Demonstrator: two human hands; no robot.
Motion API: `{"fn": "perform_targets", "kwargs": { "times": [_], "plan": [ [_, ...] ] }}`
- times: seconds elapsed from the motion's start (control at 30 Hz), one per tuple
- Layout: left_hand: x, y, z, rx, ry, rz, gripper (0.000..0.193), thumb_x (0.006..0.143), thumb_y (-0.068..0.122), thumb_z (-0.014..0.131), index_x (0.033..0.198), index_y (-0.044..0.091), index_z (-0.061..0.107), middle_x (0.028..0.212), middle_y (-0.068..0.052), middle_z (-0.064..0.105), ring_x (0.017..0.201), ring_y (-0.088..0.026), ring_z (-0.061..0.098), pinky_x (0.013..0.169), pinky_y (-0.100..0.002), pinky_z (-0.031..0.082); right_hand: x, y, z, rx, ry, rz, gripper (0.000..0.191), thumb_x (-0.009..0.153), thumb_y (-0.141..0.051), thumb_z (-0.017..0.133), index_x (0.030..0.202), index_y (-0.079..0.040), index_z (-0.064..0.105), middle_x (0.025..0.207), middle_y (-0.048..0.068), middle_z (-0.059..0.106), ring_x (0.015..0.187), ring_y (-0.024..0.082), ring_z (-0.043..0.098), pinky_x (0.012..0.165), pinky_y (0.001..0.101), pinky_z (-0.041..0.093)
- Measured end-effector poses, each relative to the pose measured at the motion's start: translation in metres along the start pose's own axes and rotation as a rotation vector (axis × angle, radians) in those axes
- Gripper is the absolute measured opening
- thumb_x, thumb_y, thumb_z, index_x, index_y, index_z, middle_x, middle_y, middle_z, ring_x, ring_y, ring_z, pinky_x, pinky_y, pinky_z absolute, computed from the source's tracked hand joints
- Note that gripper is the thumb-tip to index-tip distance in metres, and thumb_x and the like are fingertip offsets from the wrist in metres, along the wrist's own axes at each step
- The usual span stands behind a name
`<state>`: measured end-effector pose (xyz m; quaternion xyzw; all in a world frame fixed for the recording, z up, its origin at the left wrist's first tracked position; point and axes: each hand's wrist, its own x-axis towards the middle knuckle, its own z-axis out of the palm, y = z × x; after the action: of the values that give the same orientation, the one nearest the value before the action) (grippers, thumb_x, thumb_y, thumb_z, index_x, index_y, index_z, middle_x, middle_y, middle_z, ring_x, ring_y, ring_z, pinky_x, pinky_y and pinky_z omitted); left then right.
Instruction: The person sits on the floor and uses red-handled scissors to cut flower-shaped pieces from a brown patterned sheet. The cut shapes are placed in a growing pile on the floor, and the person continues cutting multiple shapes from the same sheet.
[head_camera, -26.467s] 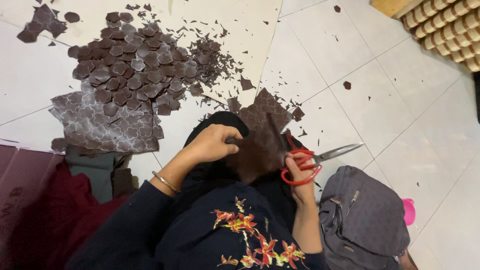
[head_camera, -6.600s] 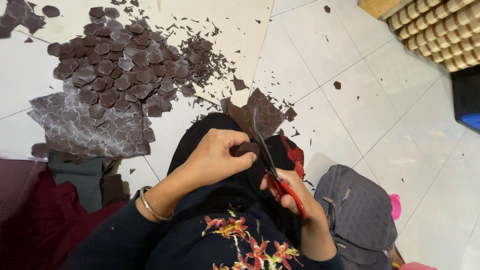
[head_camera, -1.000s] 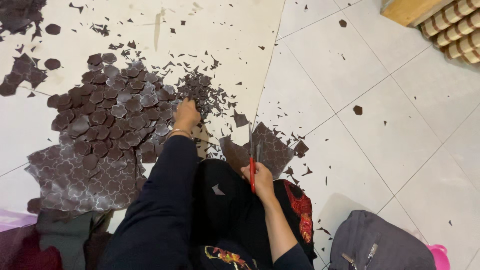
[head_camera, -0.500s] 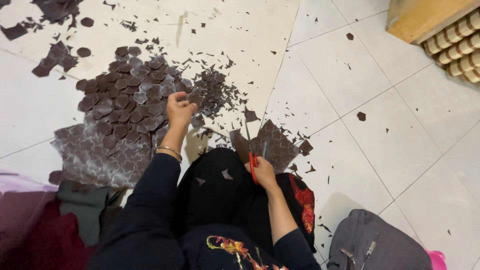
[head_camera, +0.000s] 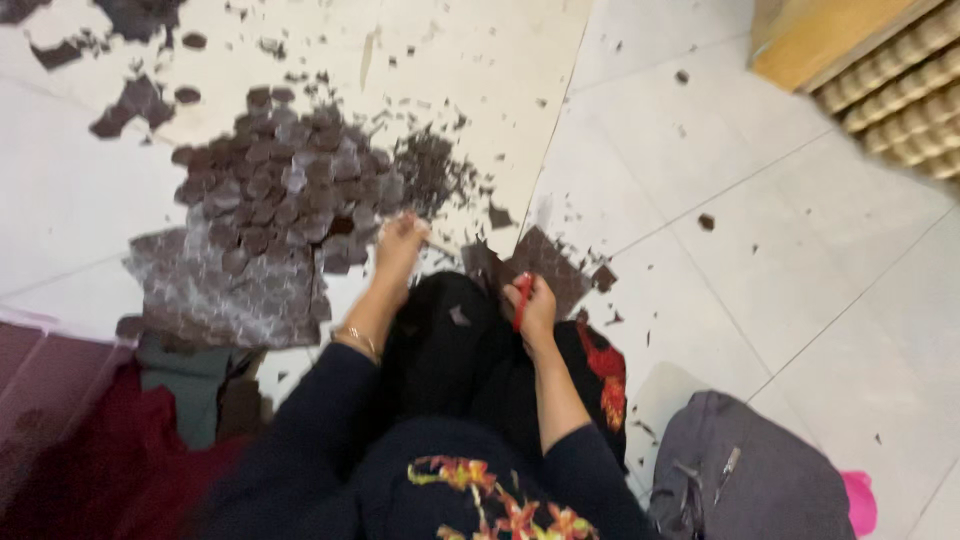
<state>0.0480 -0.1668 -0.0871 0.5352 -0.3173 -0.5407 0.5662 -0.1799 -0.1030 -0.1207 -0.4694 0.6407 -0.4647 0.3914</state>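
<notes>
The view is blurred. My left hand reaches forward to the near edge of a pile of dark brown cut pieces on the white floor; whether it holds a piece I cannot tell. Over my dark lap, my right hand is closed on red-handled scissors. Just beyond that hand a dark brown patterned sheet piece lies at my knee. A larger patterned brown sheet lies flat to the left.
Small brown scraps are scattered over the tiles. A grey bag sits at lower right with something pink beside it. Dark red cloth lies at lower left. A wooden box and a ribbed tan object are at upper right.
My left hand has drawn back a little from the pile toward my knee. The camera has shifted and the picture has blurred. My right hand stays on the scissors over my lap.
</notes>
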Motion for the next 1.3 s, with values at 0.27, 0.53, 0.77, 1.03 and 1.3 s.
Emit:
{"fn": "perform_targets", "kwargs": {
  "times": [0.27,0.53,0.77,1.03,1.3],
  "plan": [
    [-0.068,-0.006,0.038,-0.144,-0.597,-0.601,0.085,0.081,0.058,0.067,0.15,0.021,0.032,0.15,-0.01,0.045,0.11,-0.026,0.064,0.098,-0.045,0.051,-0.01,-0.003,-0.027,0.635,-0.15,0.055,0.026,0.085,0.002,0.074,0.093,-0.014,0.055,0.086,-0.002,0.053,0.078,0.01,0.056,0.069,0.0272,0.048],
    [-0.056,-0.025,0.016,-0.156,-0.376,-0.525,0.049,0.085,0.016,0.061,0.132,0.019,0.05,0.116,-0.003,0.064,0.105,-0.02,0.065,0.091,-0.051,0.056,-0.021,-0.002,-0.012,0.607,-0.292,-0.016,0.021,0.091,-0.001,0.072,0.09,-0.011,0.053,0.123,0.02,0.07,0.112,0.024,0.068,0.098,0.0378,0.055],
    [-0.052,-0.017,0.001,-0.045,-0.413,-0.539,0.055,0.085,0.01,0.058,0.138,0.023,0.051,0.112,-0.006,0.063,0.099,-0.024,0.063,0.083,-0.049,0.06,-0.007,0.002,-0.019,0.73,-0.16,0.059,0.021,0.094,-0.007,0.073,0.093,-0.011,0.052,0.14,0.006,0.068,0.085,0.011,0.056,0.078,0.0266,0.049],
    [-0.065,-0.022,-0.001,0.021,-0.623,-0.775,0.074,0.087,0.042,0.071,0.152,0.018,0.043,0.143,-0.011,0.055,0.118,-0.034,0.064,0.096,-0.051,0.053,-0.008,0.007,-0.018,0.585,-0.031,0.038,0.037,0.079,0.005,0.076,0.099,-0.015,0.052,0.095,-0.004,0.048,0.09,0.009,0.052,0.081,0.0253,0.047],
    [-0.024,-0.014,-0.012,0.442,0.269,0.357,0.086,0.09,0.036,0.081,0.153,-0.005,0.037,0.154,-0.023,0.038,0.14,-0.034,0.043,0.112,-0.043,0.038,-0.004,0.009,-0.029,0.745,0.0,0.124,0.039,0.077,0.001,0.074,0.101,-0.017,0.049,0.095,-0.002,0.048,0.088,0.011,0.05,0.075,0.0286,0.044]
  ]
}}
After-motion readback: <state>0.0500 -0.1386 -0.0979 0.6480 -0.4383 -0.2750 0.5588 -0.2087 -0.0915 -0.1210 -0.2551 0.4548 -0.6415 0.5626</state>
